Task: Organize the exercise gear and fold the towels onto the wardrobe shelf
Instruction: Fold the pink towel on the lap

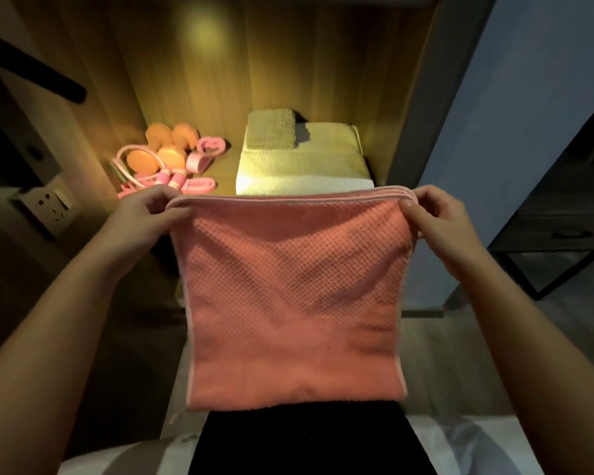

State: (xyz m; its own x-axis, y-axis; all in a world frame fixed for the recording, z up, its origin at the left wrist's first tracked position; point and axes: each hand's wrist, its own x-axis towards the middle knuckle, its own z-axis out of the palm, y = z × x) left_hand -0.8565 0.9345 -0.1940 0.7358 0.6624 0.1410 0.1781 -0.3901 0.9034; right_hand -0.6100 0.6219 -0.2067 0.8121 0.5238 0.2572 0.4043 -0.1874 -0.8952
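A pink waffle-weave towel [292, 286] hangs folded in front of me, below the lit wardrobe shelf [225, 173]. My left hand [148, 214] pinches its top left corner and my right hand [439, 217] pinches its top right corner. On the shelf's right side lies a folded white towel [302, 166] with a smaller folded grey-green towel [271, 130] on top at the back. On the shelf's left lie orange dumbbells [167, 145] and pink exercise gear with a cord [172, 176].
A wall socket [50, 204] sits on the dark panel at left. A dark drawer unit [563, 231] stands at right. Black cloth [306, 440] and white bedding [460, 440] lie below the hanging towel.
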